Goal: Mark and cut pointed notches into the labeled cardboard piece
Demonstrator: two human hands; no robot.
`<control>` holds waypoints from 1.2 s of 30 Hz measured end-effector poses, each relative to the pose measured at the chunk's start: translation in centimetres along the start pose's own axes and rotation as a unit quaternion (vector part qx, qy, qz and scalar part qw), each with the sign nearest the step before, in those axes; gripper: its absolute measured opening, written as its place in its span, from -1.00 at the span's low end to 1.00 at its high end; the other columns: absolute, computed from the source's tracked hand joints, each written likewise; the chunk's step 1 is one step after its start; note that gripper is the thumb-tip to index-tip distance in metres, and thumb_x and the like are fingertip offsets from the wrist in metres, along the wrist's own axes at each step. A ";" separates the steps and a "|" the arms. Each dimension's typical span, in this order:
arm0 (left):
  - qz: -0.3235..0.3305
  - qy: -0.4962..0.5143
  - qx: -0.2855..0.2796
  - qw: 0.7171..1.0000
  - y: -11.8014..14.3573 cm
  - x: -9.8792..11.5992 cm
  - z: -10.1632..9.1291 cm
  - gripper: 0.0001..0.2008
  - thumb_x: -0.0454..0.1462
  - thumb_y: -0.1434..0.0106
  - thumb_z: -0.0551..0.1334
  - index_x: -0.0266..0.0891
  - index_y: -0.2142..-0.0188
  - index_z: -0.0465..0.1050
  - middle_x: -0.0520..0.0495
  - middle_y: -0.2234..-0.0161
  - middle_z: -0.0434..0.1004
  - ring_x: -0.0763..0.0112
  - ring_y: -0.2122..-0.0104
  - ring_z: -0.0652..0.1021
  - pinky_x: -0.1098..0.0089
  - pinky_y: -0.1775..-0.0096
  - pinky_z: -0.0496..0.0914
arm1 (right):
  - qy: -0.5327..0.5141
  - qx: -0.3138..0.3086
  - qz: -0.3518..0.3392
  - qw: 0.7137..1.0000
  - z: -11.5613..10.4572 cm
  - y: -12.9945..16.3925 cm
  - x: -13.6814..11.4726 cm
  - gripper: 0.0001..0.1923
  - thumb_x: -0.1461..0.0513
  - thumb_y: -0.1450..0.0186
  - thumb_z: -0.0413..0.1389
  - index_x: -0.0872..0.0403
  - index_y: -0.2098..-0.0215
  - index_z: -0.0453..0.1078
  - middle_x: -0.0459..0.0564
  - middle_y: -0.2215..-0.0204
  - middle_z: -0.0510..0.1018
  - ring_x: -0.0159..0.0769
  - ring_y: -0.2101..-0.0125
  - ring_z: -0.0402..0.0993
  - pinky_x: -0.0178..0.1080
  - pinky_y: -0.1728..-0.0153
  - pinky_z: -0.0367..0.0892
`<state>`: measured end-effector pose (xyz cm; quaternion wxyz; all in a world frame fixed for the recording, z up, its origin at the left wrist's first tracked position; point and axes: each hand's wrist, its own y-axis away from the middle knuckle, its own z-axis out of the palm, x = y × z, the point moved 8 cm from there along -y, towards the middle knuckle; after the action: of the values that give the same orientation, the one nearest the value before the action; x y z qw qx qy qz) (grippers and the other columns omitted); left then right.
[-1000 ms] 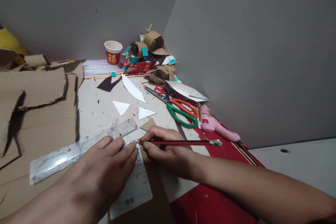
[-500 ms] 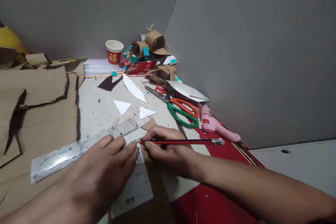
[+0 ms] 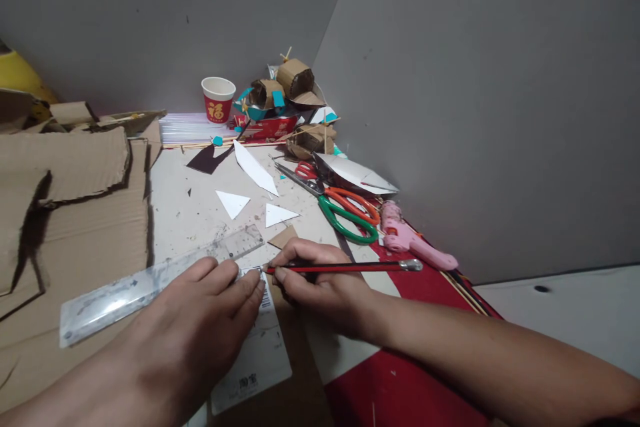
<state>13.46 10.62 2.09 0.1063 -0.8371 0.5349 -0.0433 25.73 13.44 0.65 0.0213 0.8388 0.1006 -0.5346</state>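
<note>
My right hand (image 3: 320, 287) pinches a red and black pencil (image 3: 360, 267). Its tip points left, close to the fingertips of my left hand (image 3: 205, 320). That left hand lies with fingers extended, pressing down over a white printed label (image 3: 265, 363) on brown cardboard (image 3: 300, 380); whatever is under its fingers is hidden. Beside it, partly beneath or behind the fingers, a clear plastic ruler (image 3: 120, 300) slants across the cardboard. A small brown cardboard piece (image 3: 283, 237) sits just beyond the pencil tip, and two white paper triangles (image 3: 233, 203) lie farther back.
Scissors with green and orange handles (image 3: 347, 217) and a pink glue gun (image 3: 415, 240) lie to the right. Near the wall stand a red and white paper cup (image 3: 219, 100) and cardboard models (image 3: 295, 80). Torn cardboard sheets (image 3: 75, 167) cover the left side.
The back end of the pencil has tipped slightly upward and to the left. Both hands stay in nearly the same place.
</note>
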 end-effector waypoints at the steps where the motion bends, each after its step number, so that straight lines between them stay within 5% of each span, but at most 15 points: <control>1: 0.001 0.002 0.008 1.000 0.0 0.0 -0.1 -0.65 -0.43 -0.29 0.05 -0.26 0.01 0.47 -0.10 0.14 0.64 0.19 0.28 0.47 0.19 0.24 0.28 | -0.004 -0.003 0.002 1.000 0.1 0.0 0.0 -0.90 0.34 -0.16 0.04 0.12 0.44 0.40 -0.16 0.60 0.37 -0.46 0.58 0.18 -0.41 0.59 0.14; 30: -0.013 0.052 -0.002 0.999 0.1 -0.7 0.1 -0.69 -0.40 -0.29 0.07 -0.24 0.04 0.48 -0.08 0.15 0.64 0.18 0.28 0.47 0.17 0.23 0.31 | -0.030 -0.012 0.041 0.999 0.2 -0.1 0.6 -0.93 0.32 -0.12 0.05 0.10 0.46 0.37 -0.19 0.63 0.31 -0.47 0.61 0.12 -0.41 0.62 0.06; 33: -0.013 0.143 -0.002 0.990 0.3 -1.6 -1.1 -0.69 -0.39 -0.28 0.06 -0.16 0.07 0.47 -0.02 0.12 0.63 0.26 0.32 0.49 0.24 0.28 0.35 | -0.039 -0.019 0.053 0.998 0.3 0.1 0.7 -0.95 0.31 -0.11 0.06 0.09 0.48 0.36 -0.20 0.64 0.29 -0.47 0.62 0.11 -0.41 0.63 0.05; 36: -0.046 0.177 0.068 0.981 0.7 -3.6 -4.0 -0.66 -0.36 -0.33 0.05 -0.17 -0.05 0.40 -0.09 0.01 0.57 0.29 0.16 0.52 0.30 0.16 0.40 | -0.076 -0.010 0.084 0.994 0.2 0.3 1.1 -0.98 0.28 -0.10 0.10 0.09 0.46 0.36 -0.18 0.63 0.34 -0.48 0.64 0.14 -0.40 0.64 0.08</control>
<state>10.58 13.02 5.96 0.0644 -0.8309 0.5018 -0.2315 26.07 13.28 -0.41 0.0820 0.8013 0.0326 -0.5917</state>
